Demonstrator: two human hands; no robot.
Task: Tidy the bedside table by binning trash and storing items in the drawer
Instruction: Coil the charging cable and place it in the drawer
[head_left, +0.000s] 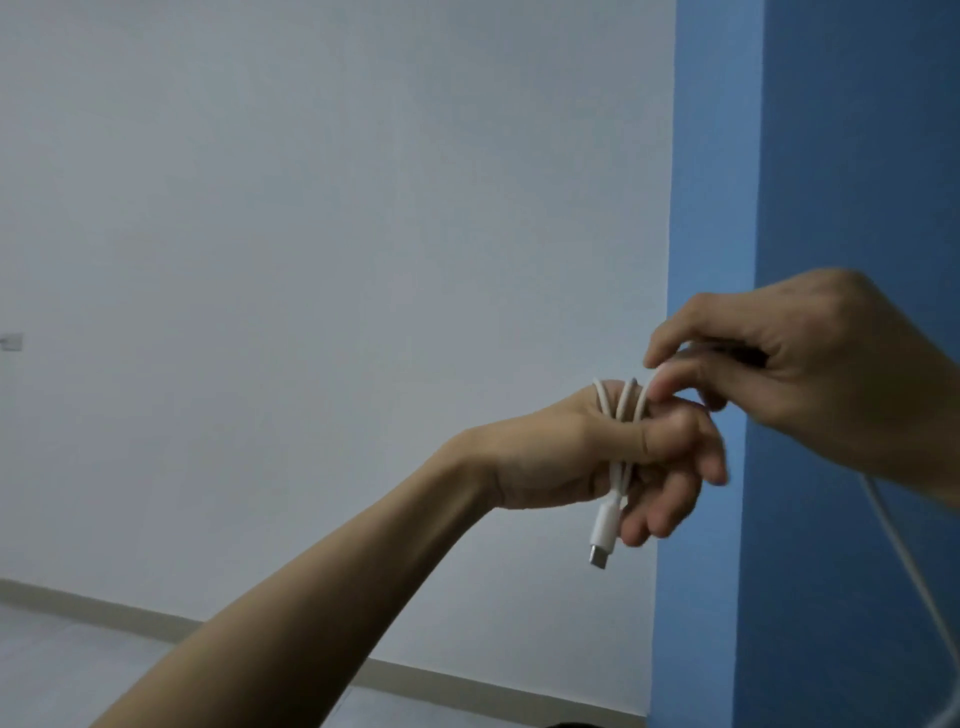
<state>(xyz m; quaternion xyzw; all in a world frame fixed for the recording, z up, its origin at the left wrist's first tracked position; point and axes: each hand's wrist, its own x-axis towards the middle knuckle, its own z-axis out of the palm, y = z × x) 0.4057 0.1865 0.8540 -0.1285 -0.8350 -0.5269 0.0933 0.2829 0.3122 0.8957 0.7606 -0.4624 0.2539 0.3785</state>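
A white charging cable (605, 525) is looped a few times around my left hand (587, 457), which is held up at chest height in front of a wall. Its USB-C plug hangs down below the palm. My right hand (810, 364) pinches the cable's strand just above the left thumb. The loose tail of the cable runs down past my right wrist toward the lower right corner. The bedside table, the drawer and the bin are out of view.
A pale grey wall (311, 234) fills the left and centre. A blue wall section (831, 156) stands at the right. A beige skirting board (130, 618) and grey floor run along the bottom. A wall socket (11, 342) sits at the far left.
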